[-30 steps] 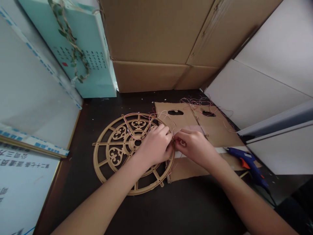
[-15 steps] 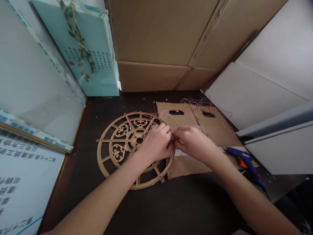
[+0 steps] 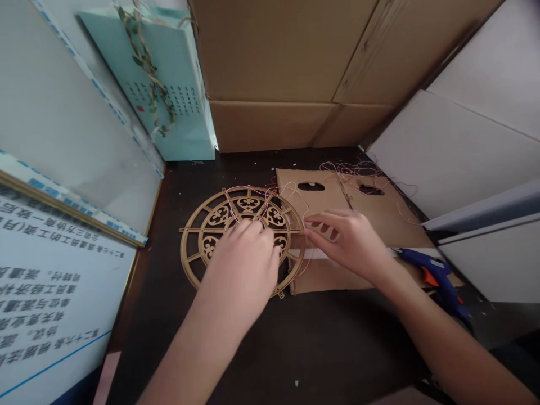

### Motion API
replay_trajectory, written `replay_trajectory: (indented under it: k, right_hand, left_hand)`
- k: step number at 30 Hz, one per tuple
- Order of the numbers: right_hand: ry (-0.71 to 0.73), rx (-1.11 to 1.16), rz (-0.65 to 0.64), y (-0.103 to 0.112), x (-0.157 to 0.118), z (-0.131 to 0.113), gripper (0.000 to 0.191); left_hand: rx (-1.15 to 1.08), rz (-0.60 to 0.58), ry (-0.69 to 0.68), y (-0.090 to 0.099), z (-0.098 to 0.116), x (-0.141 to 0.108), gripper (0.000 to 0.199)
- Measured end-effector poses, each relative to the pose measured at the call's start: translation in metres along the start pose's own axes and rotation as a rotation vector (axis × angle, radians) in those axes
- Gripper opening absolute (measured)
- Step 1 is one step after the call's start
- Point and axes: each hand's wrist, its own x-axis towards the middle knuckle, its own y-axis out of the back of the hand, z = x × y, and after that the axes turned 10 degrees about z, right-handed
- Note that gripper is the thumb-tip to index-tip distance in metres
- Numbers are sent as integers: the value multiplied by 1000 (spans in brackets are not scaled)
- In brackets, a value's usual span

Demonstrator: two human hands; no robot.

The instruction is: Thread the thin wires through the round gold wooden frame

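A gold laser-cut ornamental wheel (image 3: 219, 216) lies flat on the dark tabletop (image 3: 261, 343), with thin red and white wires looped across its upper half. My left hand (image 3: 242, 264) is over the wheel, its fingertips on the middle and hiding the hub. My right hand (image 3: 346, 239) hovers just right of the wheel's rim, fingers spread, above a brown cardboard sheet (image 3: 314, 197). That sheet has two oval slots, and a tangle of fine wires (image 3: 348, 167) lies along its far edge. A white strip (image 3: 320, 253) crosses the cardboard below my right fingers.
A blue and orange hot glue gun (image 3: 439, 284) lies at the right, past my right wrist. Cardboard boxes (image 3: 287, 73) stand behind the table. A teal paper bag (image 3: 169, 95) and printed notice boards (image 3: 54, 298) lean at the left, white panels (image 3: 464, 152) at the right.
My hands have come apart: the left has moved down onto the wheel's centre, and the right has opened and drawn rightward. The view has shifted slightly.
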Motion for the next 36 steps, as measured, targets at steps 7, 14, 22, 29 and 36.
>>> replay_trajectory:
  k: [7,14,22,29,36]
  right_hand:
    - [228,210,-336,3,-27,-16,9]
    - [298,305,-384,-11,-33,-7,11]
    - [269,573,-347,-10,-26,-6,12]
    - [211,606,-339,-15,-32,-11,9]
    - [212,563,-325,-19,-36,-13,12]
  left_hand:
    - [-66,276,13,-23,18,-95,17]
    - [72,240,-95,-37,12,-101,36]
    - [71,223,-99,-36,11,-103,42]
    - [7,247,-95,-40,18,-101,37]
    - [0,249,-99,-40,19,-103,36]
